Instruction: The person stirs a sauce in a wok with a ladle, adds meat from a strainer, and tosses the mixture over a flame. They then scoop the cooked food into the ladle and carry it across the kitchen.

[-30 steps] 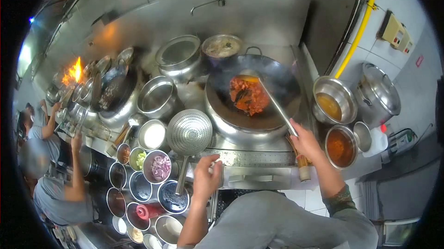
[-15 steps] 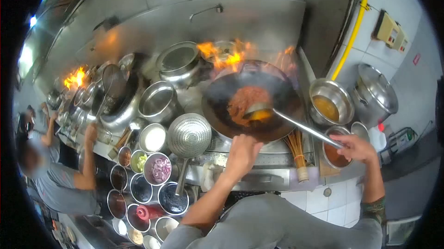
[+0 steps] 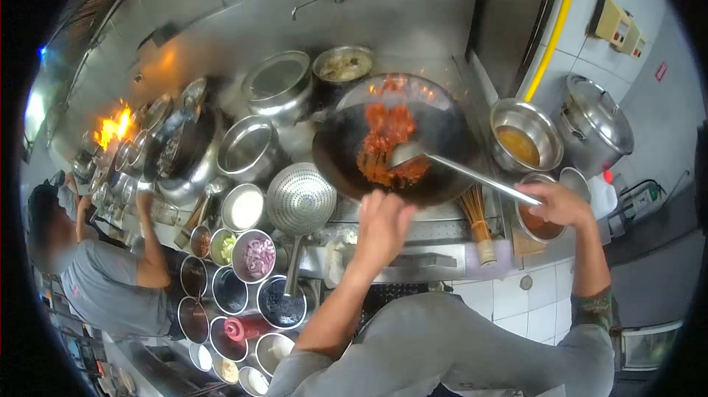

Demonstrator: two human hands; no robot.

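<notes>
In the head view a dark wok [image 3: 332,153] sits over the burner, with reddish, sauced food [image 3: 391,135] strewn up toward its far side. My left hand [image 3: 383,223] is closed at the wok's near rim; the exact grip is partly hidden. My right hand [image 3: 564,205] is wrapped around the long handle of a steel ladle [image 3: 479,177]. The ladle's bowl rests in or against the food near the middle of the wok.
A perforated strainer [image 3: 301,198] lies left of the wok. Beside it are a bowl of chopped onion [image 3: 254,257] and several sauce pots. Right of the wok stand a steel bowl of yellowish liquid [image 3: 518,146] and a bamboo brush [image 3: 479,227]. A co-worker [image 3: 118,279] stands left.
Food in the wok has spread upward toward the far side. The flames behind the wok have shrunk. Both my hands sit slightly higher in view, and the ladle has shifted a little.
</notes>
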